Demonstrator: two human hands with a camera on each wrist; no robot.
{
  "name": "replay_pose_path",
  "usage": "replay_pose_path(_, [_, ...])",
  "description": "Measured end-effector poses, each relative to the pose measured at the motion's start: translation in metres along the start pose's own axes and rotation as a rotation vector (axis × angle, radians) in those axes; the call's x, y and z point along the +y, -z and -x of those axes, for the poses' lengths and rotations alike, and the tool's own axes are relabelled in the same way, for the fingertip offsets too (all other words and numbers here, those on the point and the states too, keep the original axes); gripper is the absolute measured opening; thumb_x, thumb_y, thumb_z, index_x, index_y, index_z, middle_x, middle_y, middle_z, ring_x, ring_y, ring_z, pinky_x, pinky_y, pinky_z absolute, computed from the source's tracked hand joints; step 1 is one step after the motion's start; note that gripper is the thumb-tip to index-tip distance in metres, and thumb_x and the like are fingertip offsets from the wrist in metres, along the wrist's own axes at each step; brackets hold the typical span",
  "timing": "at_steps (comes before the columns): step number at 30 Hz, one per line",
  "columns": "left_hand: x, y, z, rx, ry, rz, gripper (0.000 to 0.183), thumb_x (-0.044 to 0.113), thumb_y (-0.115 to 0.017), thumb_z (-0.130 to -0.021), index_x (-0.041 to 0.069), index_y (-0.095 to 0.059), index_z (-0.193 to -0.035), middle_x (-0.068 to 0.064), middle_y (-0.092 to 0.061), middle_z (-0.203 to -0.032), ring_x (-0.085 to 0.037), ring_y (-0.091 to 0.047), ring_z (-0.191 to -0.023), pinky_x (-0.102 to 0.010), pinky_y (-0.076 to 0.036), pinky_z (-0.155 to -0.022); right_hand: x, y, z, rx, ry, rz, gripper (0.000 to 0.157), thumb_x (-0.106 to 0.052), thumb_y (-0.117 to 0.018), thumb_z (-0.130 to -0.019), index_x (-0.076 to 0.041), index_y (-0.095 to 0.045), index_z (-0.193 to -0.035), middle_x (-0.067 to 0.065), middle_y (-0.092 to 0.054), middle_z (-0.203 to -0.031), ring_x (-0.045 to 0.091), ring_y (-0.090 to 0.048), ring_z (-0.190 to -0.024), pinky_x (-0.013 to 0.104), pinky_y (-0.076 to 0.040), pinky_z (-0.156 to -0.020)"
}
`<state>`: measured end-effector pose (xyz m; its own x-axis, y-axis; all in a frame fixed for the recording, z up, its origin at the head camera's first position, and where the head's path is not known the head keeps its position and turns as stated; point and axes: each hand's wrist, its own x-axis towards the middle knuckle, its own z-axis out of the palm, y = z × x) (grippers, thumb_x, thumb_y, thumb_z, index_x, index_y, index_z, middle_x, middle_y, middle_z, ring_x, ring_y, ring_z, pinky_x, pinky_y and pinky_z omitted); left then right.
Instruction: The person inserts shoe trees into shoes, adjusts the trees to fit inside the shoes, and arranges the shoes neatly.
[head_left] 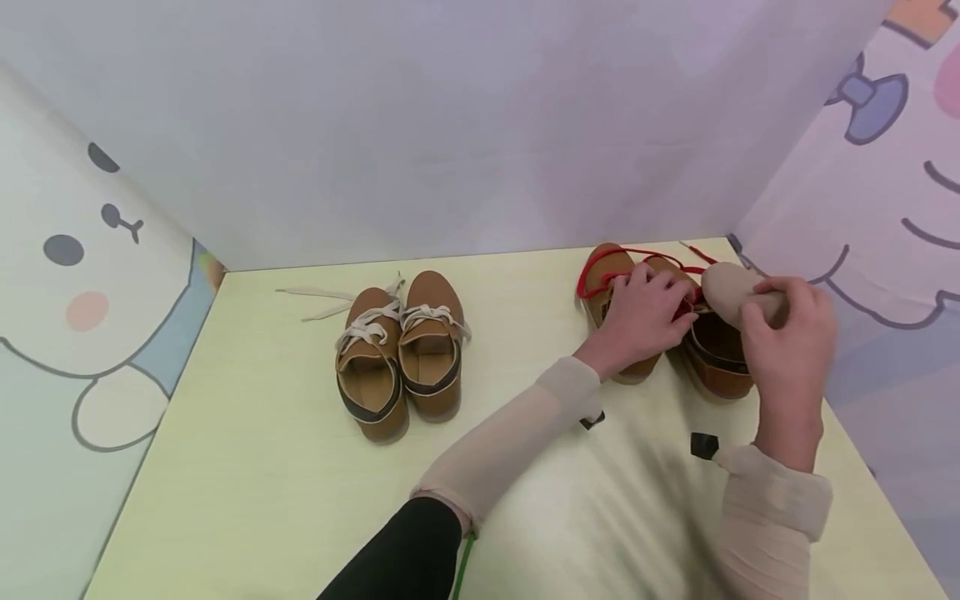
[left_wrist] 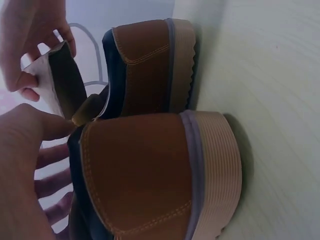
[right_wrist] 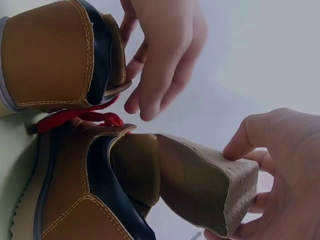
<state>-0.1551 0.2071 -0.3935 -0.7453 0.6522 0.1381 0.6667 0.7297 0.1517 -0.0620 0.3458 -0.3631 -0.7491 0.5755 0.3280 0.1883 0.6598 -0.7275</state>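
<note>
A pair of brown shoes with red laces (head_left: pixel 588 283) stands at the right of the table, a left shoe (right_wrist: pixel 50 52) and a right shoe (right_wrist: pixel 65 190). My right hand (head_left: pixel 798 350) grips a beige moulded shoe insert (right_wrist: pixel 200 185) by its end, thumb on one side and fingers on the other. The insert is tilted at the opening of the right shoe, beside its tongue. Over the left shoe lies my left hand (head_left: pixel 648 312), fingers loosely bent and spread above the laces. In the left wrist view its thumb (left_wrist: pixel 55 126) is close to the shoe's collar.
Another brown pair with white laces stands left of centre, a left shoe (head_left: pixel 371 358) beside a right shoe (head_left: pixel 431 367). Light panels with cartoon prints rise behind and beside the pale table (head_left: pixel 262 467). A green cord (head_left: pixel 463 567) hangs by the left sleeve.
</note>
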Motion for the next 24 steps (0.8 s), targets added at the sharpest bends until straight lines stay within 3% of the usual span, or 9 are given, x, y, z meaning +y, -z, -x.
replay_pose_path(5, [0.013, -0.007, -0.007, -0.060, 0.043, -0.082, 0.048, 0.069, -0.047, -0.100, 0.041, -0.056, -0.138, 0.013, -0.051, -0.148, -0.015, -0.038, -0.140, -0.040, -0.034, -0.110, 0.003, 0.002, 0.005, -0.004, -0.010, 0.009, 0.031, -0.015, -0.050, -0.094, -0.002, -0.066, -0.117, 0.017, -0.057, -0.134, 0.033, -0.047, -0.128, 0.054, -0.036, -0.110])
replay_pose_path(11, [0.022, -0.008, -0.019, -0.131, 0.070, -0.091, 0.055, 0.074, -0.046, -0.098, 0.040, -0.053, -0.141, 0.014, -0.055, -0.143, -0.013, -0.049, -0.134, -0.044, -0.033, -0.116, 0.008, 0.007, 0.008, 0.009, -0.035, 0.017, 0.032, -0.015, -0.050, -0.093, -0.002, -0.067, -0.117, 0.014, -0.057, -0.131, 0.031, -0.048, -0.128, 0.048, -0.036, -0.107])
replay_pose_path(17, [0.018, -0.005, -0.030, -0.126, 0.078, -0.053, 0.036, 0.066, -0.047, -0.102, 0.037, -0.060, -0.120, 0.019, -0.068, -0.108, -0.006, -0.063, -0.109, -0.041, -0.036, -0.108, 0.009, 0.015, 0.011, 0.005, -0.117, 0.043, 0.033, -0.022, -0.050, -0.095, -0.008, -0.067, -0.119, -0.015, -0.049, -0.115, 0.007, -0.042, -0.116, 0.037, -0.035, -0.105])
replay_pose_path(20, [0.013, -0.004, -0.032, -0.125, 0.082, -0.008, 0.030, 0.061, -0.046, -0.105, 0.033, -0.058, -0.108, 0.017, -0.066, -0.089, -0.003, -0.064, -0.093, -0.037, -0.035, -0.101, 0.007, 0.019, 0.014, 0.025, -0.098, 0.034, 0.032, -0.020, -0.050, -0.094, -0.008, -0.068, -0.117, -0.026, -0.040, -0.106, -0.004, -0.036, -0.105, 0.028, -0.033, -0.098])
replay_pose_path(24, [0.008, -0.002, -0.032, -0.132, 0.089, 0.041, 0.027, 0.057, -0.043, -0.108, 0.032, -0.055, -0.107, 0.017, -0.066, -0.086, -0.001, -0.064, -0.090, -0.036, -0.033, -0.099, 0.004, 0.024, 0.019, 0.029, -0.092, 0.029, 0.031, -0.019, -0.050, -0.093, -0.007, -0.067, -0.116, -0.029, -0.036, -0.103, -0.006, -0.034, -0.102, 0.023, -0.030, -0.094])
